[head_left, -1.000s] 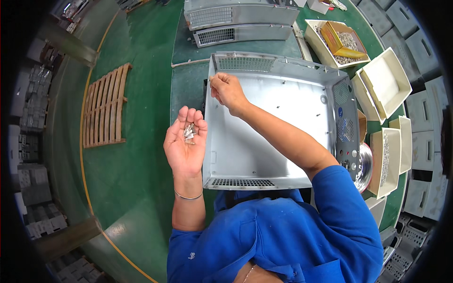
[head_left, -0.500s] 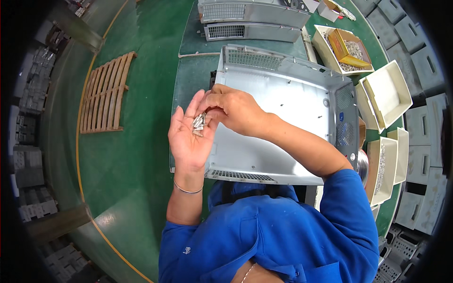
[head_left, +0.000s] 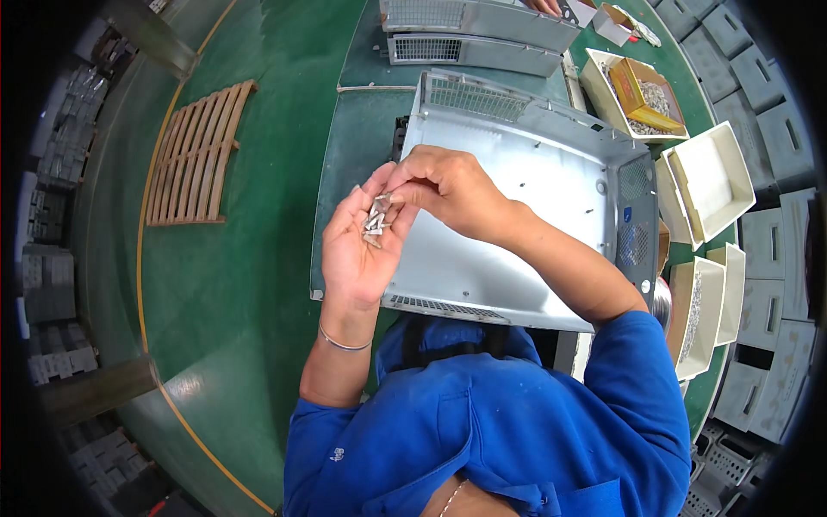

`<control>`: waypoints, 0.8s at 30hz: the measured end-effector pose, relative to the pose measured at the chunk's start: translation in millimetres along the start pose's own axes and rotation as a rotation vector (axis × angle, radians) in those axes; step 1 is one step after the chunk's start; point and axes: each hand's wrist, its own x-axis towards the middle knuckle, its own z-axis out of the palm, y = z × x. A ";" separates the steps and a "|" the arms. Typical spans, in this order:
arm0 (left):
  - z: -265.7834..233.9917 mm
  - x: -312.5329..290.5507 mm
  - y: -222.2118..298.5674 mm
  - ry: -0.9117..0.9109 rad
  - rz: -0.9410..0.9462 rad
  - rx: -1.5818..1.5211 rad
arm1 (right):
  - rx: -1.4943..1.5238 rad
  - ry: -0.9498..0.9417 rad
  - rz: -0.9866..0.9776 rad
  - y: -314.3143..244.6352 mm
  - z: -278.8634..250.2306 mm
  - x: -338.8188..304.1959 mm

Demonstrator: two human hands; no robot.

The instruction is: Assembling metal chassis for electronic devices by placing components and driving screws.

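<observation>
My left hand (head_left: pixel 357 246) is turned palm up and cups several small silvery metal pins (head_left: pixel 374 226) in its hollow. Over that palm, my right hand (head_left: pixel 448 189) has thumb and forefinger pinched together at the upper end of the pile, on one of the pins. Both hands are above the left side of a large, shallow sheet-metal casing (head_left: pixel 482 250). Perforated grilles are in the casing's walls, and a few small dark posts stand on its floor. The exact shape of the pinched pin is partly hidden by my fingers.
Two more metal casings (head_left: pixel 482 53) lie at the back of the green table, with another person's hand (head_left: pixel 544 7) by them. Cream bins (head_left: pixel 594 90) of small parts line the right side; an open cream bin (head_left: pixel 715 181) sits between. A wooden pallet (head_left: pixel 194 155) is on the floor leftward.
The view has shifted slightly, so the hands and casing appear further right. My right fingertips still work at the pins in my left palm. Another person's hand has appeared at the back.
</observation>
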 end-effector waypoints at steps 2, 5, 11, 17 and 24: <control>-0.4 -1.8 0.3 -0.024 0.001 -0.004 | 0.130 0.020 0.071 -0.4 -0.9 -1.5; -11.6 -4.1 5.0 -0.072 -0.006 -0.063 | 0.292 0.041 0.254 4.5 -3.6 -4.1; -33.0 -11.0 33.9 0.080 0.223 -0.110 | 0.584 0.190 0.671 44.6 9.0 -14.7; -49.4 -14.9 40.3 0.063 0.180 -0.139 | 0.679 0.116 0.709 41.5 31.1 -25.9; -55.1 -14.9 34.6 0.071 0.147 -0.158 | 0.713 0.041 0.686 19.7 43.4 -47.2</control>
